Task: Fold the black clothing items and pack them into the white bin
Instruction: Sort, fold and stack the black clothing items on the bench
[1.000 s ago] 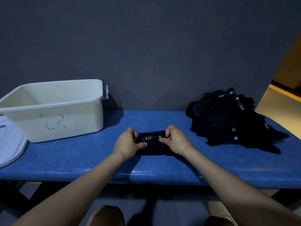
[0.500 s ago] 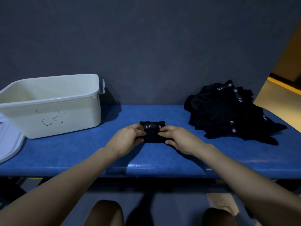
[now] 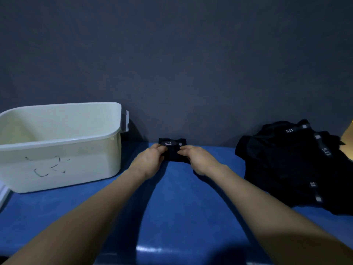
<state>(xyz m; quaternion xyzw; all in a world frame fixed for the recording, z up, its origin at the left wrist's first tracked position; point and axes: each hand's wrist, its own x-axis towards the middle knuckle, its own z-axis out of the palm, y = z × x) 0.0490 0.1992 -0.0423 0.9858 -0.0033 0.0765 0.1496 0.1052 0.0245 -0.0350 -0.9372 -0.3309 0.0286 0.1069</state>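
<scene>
A small folded black garment (image 3: 172, 150) with a "5.11" waistband label is held up off the blue bench near the wall. My left hand (image 3: 150, 159) grips its left side and my right hand (image 3: 196, 159) grips its right side, thumbs on top. The white bin (image 3: 63, 142) stands to the left, and what I can see of its inside is bare. A heap of unfolded black clothing (image 3: 292, 165) lies on the bench to the right.
The blue padded bench (image 3: 172, 207) runs across the view against a dark grey wall. A white lid edge (image 3: 2, 194) shows at the far left. A yellow-brown surface (image 3: 348, 131) shows at the right edge.
Both hands have carried the folded garment away from me toward the wall and lifted it slightly. My head has moved closer and lower over the bench.
</scene>
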